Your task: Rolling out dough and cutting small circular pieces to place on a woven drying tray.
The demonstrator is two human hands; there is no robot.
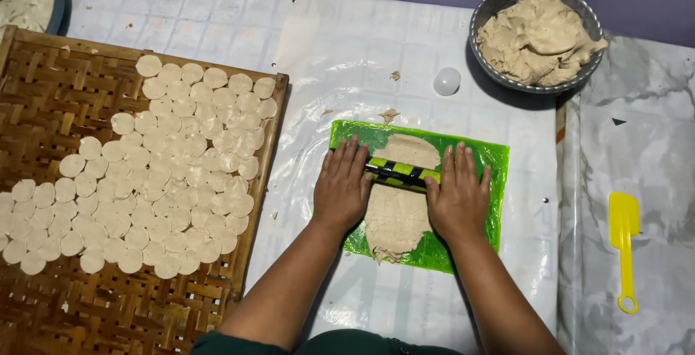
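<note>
A flat sheet of beige dough lies on a green plastic board in the middle of the white sheet. Across the dough lies a black and yellow-green striped roller. My left hand presses flat on the roller's left end, and my right hand presses flat on its right end. Both palms face down with the fingers stretched forward. The roller's ends are hidden under my hands.
A woven bamboo tray at the left holds several round dough discs. A metal bowl of dough stands at the back right, a small white ball beside it. A yellow plastic spatula lies at the right.
</note>
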